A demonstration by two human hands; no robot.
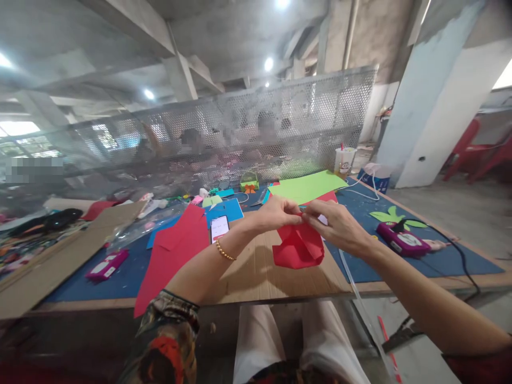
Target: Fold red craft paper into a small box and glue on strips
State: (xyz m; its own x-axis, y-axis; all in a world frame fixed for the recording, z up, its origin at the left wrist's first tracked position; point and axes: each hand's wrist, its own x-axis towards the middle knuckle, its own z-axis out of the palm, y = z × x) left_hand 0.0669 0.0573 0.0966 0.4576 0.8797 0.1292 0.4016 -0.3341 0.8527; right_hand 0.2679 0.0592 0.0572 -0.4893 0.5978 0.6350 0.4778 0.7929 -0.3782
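A folded piece of red felt (298,250), shaped like a small open basket, is pinched at its top edge between both hands. My left hand (280,212) has thumb and fingers closed on its upper left edge. Close beside it, my right hand (334,221) grips the upper right edge, fingertips nearly touching those of the left. Under the piece lies a brown cardboard sheet (248,277). A larger red felt sheet (176,250) spreads out left of my left forearm, next to a lit phone (219,228).
Green felt (308,186) lies behind my hands, near a small green basket (249,182). Purple devices (107,265) sit left and right, the right one with a black cable (460,245). A drink cup (344,161) stands at the back right, before a perforated metal screen (256,128).
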